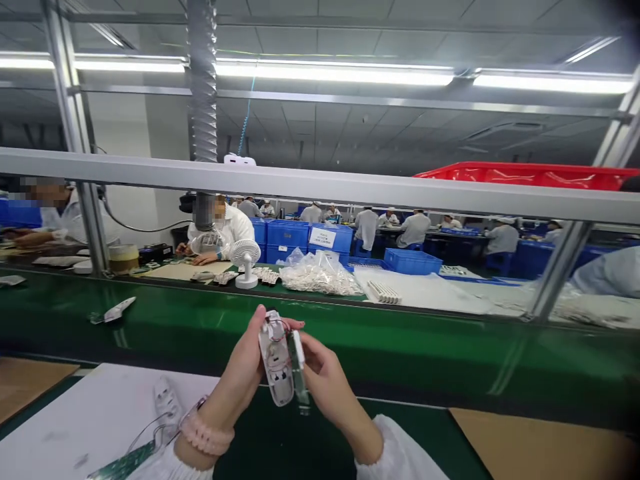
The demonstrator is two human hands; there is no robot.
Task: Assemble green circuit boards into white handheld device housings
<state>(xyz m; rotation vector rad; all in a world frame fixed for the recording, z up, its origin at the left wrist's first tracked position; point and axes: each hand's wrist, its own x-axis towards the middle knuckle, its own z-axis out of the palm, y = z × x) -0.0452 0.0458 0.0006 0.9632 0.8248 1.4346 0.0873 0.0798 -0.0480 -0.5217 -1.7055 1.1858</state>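
Note:
My left hand (247,350) grips a white plastic housing half (277,370), its hollow inner side toward me, with thin wires and small parts in it. Just to its right, my right hand (325,377) pinches a green circuit board (300,377) that stands on edge, with a white piece along its upper part. Thin red wires show at the top of the housing, by the board. Below my left forearm, another white housing (167,400) with wires lies on a white sheet (65,427), near a second green circuit board (125,463).
A green conveyor belt (400,353) runs across in front, carrying a white part (120,310) at left. Beyond it are a small white fan (246,260), a bag of white parts (320,277) and blue bins (287,235). A metal shelf rail (320,183) crosses above; co-workers sit behind.

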